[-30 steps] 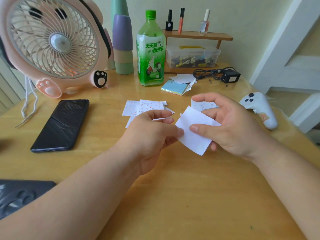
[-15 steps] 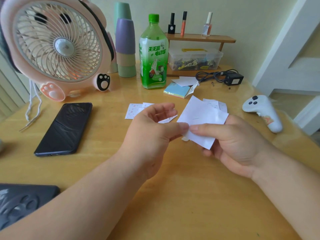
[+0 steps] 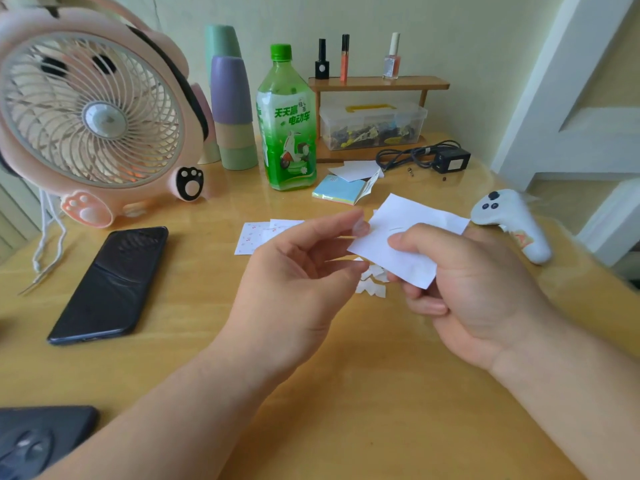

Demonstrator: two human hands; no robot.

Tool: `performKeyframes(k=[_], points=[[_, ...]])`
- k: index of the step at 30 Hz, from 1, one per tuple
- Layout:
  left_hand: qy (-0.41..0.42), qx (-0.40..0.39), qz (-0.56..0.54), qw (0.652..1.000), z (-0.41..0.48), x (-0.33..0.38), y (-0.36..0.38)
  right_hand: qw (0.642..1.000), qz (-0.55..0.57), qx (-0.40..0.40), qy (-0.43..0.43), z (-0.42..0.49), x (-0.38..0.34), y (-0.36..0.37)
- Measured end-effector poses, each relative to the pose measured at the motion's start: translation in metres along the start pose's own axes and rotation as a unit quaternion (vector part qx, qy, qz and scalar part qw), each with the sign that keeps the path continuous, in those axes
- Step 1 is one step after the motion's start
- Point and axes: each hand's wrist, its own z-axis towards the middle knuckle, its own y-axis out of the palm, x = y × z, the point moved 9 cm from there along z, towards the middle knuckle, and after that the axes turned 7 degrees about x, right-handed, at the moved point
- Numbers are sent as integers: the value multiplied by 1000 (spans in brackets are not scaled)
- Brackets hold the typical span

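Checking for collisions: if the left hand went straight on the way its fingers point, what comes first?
Probably the white paper pinched by the right hand; the left hand points at its near edge; depth is unclear.

Matt white paper slip (image 3: 398, 237), glossy varnished wooden table (image 3: 346, 393), shiny black glass phone (image 3: 110, 282), smooth pink plastic fan (image 3: 93, 116).

Left hand (image 3: 294, 271) with fingers relaxed, right hand (image 3: 464, 292) pinching — thumb on top
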Motion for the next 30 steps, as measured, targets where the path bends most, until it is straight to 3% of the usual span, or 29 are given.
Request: performKeyframes(k=[30], points=[[43,20,102,994,-2,8,-2,998,3,-20,54,-5,5,8]])
